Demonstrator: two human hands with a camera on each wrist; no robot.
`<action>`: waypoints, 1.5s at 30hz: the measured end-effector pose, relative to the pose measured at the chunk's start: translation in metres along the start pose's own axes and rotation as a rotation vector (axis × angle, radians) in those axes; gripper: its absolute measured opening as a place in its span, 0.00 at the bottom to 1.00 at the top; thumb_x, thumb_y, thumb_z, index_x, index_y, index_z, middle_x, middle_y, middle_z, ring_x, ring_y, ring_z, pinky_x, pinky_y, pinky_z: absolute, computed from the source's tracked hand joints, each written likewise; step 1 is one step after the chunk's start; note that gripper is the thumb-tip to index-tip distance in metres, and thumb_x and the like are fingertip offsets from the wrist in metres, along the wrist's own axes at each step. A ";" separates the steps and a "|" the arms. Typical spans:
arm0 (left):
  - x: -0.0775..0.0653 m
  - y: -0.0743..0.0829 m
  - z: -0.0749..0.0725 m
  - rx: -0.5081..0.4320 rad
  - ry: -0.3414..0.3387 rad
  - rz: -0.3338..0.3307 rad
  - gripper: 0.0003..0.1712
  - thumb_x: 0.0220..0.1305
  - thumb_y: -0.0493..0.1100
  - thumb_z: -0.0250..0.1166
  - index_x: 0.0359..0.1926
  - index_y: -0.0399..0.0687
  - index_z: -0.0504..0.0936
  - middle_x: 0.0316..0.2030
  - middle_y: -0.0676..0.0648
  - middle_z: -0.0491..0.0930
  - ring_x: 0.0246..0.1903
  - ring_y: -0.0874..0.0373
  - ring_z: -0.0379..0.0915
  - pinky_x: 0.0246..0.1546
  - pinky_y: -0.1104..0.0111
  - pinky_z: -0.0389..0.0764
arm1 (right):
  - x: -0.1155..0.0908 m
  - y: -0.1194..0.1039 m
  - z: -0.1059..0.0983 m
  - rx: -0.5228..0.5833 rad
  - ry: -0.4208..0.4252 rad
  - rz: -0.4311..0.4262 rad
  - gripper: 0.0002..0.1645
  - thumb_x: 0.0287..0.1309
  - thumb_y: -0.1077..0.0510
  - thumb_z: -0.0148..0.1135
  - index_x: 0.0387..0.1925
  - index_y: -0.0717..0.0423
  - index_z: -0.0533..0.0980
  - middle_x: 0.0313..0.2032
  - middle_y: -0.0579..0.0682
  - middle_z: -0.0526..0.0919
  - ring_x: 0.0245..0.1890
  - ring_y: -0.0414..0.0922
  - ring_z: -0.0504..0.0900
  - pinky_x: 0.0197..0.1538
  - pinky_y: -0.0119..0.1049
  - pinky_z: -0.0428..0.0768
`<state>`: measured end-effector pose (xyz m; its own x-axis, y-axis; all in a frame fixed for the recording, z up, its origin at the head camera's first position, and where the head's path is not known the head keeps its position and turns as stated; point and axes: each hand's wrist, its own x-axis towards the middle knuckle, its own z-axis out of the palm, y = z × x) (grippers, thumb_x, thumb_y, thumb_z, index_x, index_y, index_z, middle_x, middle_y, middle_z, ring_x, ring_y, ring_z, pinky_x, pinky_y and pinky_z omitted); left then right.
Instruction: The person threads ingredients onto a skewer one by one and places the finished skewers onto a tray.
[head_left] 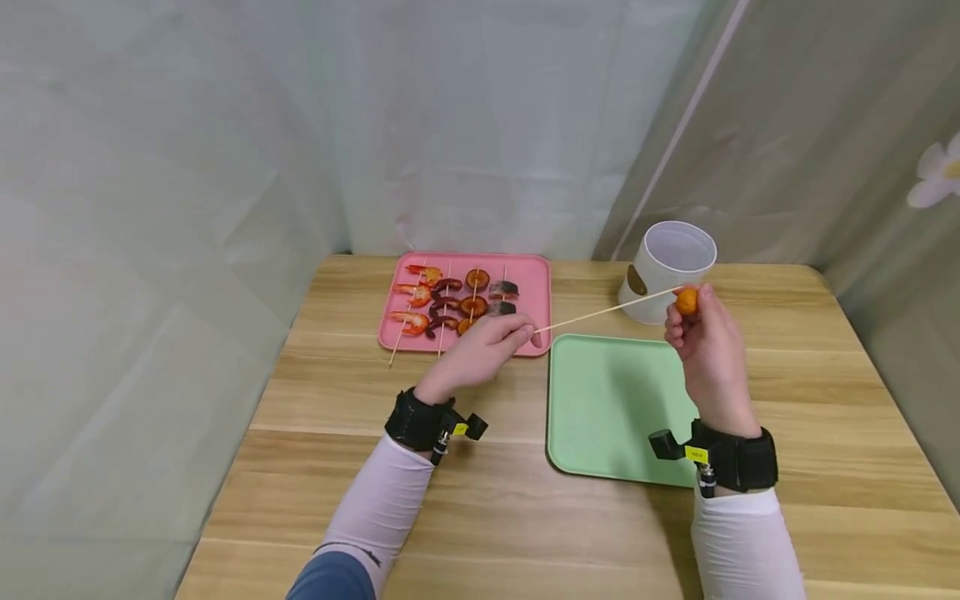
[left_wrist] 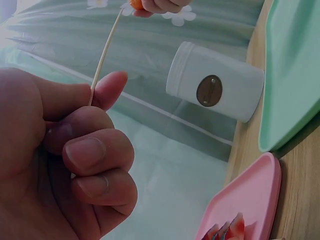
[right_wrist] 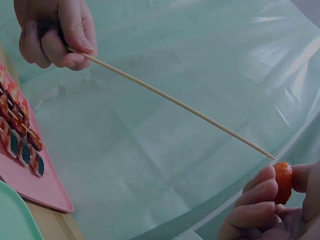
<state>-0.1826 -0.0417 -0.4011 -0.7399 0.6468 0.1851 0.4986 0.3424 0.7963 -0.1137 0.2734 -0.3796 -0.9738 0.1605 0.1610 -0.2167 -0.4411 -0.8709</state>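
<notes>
My left hand (head_left: 483, 354) pinches one end of a thin wooden skewer (head_left: 600, 316) between thumb and curled index finger. The skewer slants up to the right, its pointed end close to a small round orange food piece (right_wrist: 283, 183). My right hand (head_left: 712, 354) grips that piece between thumb and fingers, above the back right of the green tray (head_left: 600, 417). In the right wrist view, the bare tip lies just at the piece's upper edge; whether they touch I cannot tell. No food is on the skewer's visible length.
Behind my left hand lies a pink tray (head_left: 537, 279) with several filled skewers: shrimp (head_left: 409, 323), dark curled pieces (head_left: 444, 305), round brown slices (head_left: 477, 279) and grey-and-red pieces (head_left: 503, 288). A white tub (head_left: 654, 279) with a brown label stands behind my right hand. Curtain-like sheeting (head_left: 480, 125) borders the wooden table (head_left: 315, 467).
</notes>
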 end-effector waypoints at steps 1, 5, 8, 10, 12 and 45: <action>0.000 0.000 0.000 0.000 -0.005 -0.001 0.14 0.87 0.44 0.52 0.44 0.50 0.83 0.26 0.52 0.64 0.24 0.58 0.59 0.31 0.65 0.62 | 0.000 0.000 0.000 -0.007 0.008 0.000 0.21 0.83 0.44 0.51 0.50 0.58 0.76 0.34 0.48 0.72 0.34 0.42 0.69 0.37 0.28 0.70; 0.000 0.001 0.000 0.011 -0.038 -0.005 0.14 0.87 0.44 0.51 0.43 0.50 0.81 0.26 0.53 0.63 0.26 0.59 0.59 0.32 0.65 0.64 | 0.001 -0.002 0.002 -0.024 0.041 0.001 0.20 0.83 0.44 0.52 0.49 0.58 0.76 0.33 0.47 0.71 0.32 0.41 0.67 0.35 0.28 0.68; 0.001 0.001 0.001 0.018 -0.055 -0.011 0.14 0.87 0.44 0.51 0.44 0.51 0.82 0.26 0.54 0.64 0.27 0.60 0.60 0.33 0.65 0.66 | 0.000 -0.003 0.002 -0.022 0.060 -0.004 0.19 0.83 0.45 0.52 0.49 0.58 0.75 0.32 0.47 0.71 0.32 0.41 0.67 0.34 0.28 0.68; 0.000 0.001 0.002 0.018 -0.057 -0.014 0.14 0.87 0.44 0.51 0.43 0.51 0.82 0.26 0.54 0.64 0.27 0.60 0.61 0.33 0.65 0.65 | 0.000 -0.003 0.003 -0.020 0.071 -0.008 0.18 0.83 0.46 0.53 0.49 0.58 0.75 0.32 0.47 0.71 0.32 0.41 0.67 0.34 0.28 0.68; 0.001 0.001 0.002 0.017 -0.055 -0.017 0.14 0.87 0.44 0.51 0.42 0.52 0.81 0.27 0.54 0.64 0.27 0.59 0.61 0.33 0.65 0.66 | 0.000 -0.003 0.003 -0.022 0.078 -0.013 0.18 0.83 0.46 0.53 0.49 0.58 0.74 0.32 0.47 0.71 0.32 0.41 0.67 0.34 0.28 0.68; 0.000 0.000 0.004 0.017 -0.048 -0.007 0.15 0.87 0.45 0.52 0.44 0.49 0.83 0.26 0.54 0.65 0.27 0.59 0.62 0.33 0.65 0.66 | -0.004 -0.004 0.006 -0.151 0.161 -0.082 0.14 0.83 0.50 0.56 0.49 0.58 0.72 0.32 0.50 0.73 0.31 0.43 0.71 0.31 0.27 0.69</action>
<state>-0.1805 -0.0388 -0.4031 -0.7210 0.6761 0.1516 0.5017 0.3584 0.7873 -0.1098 0.2686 -0.3741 -0.9272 0.3348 0.1681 -0.2697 -0.2854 -0.9197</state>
